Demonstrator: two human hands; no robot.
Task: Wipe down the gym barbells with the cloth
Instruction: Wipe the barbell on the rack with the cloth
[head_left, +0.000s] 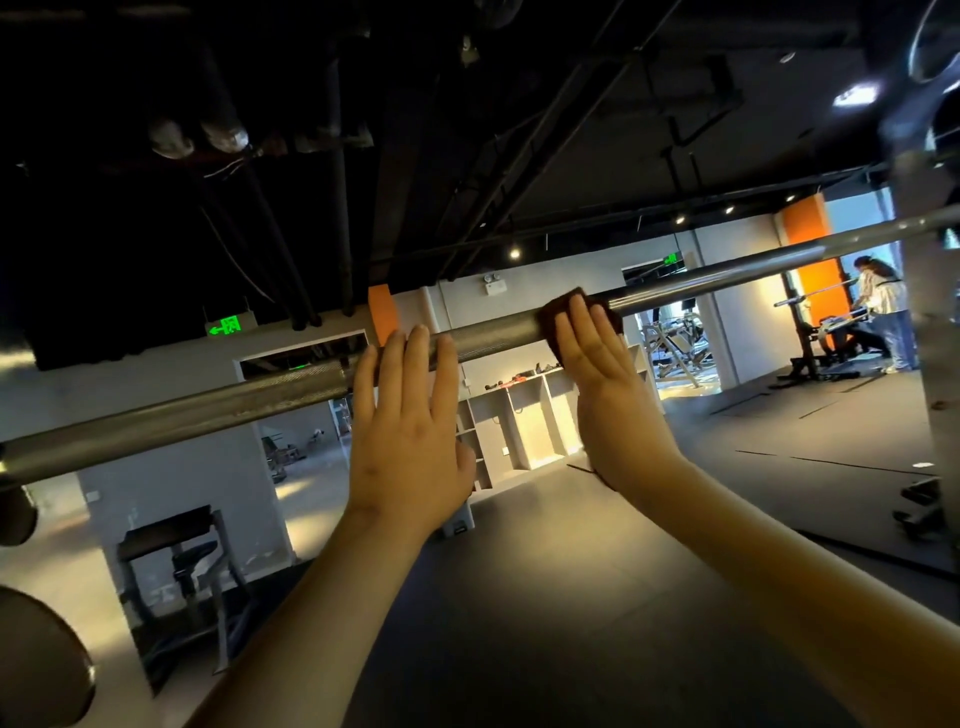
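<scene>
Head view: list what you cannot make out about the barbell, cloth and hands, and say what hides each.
- Head view: the ends of the barbell, both cut off by the frame edges.
- Head view: most of the cloth, covered by the right hand.
- Head view: both palms, which face away from the camera. Only the backs of the right hand and the left hand show.

Barbell (234, 405): grey metal shaft, its middle length knurled and rough with a dull sheen, the length right of the cloth smooth and glossy. Cloth (558, 312): dark brown fabric, soft, matt. Floor (519, 597): dark matt matting, rubber-like. Plate (41, 660): dull grey metal.
</scene>
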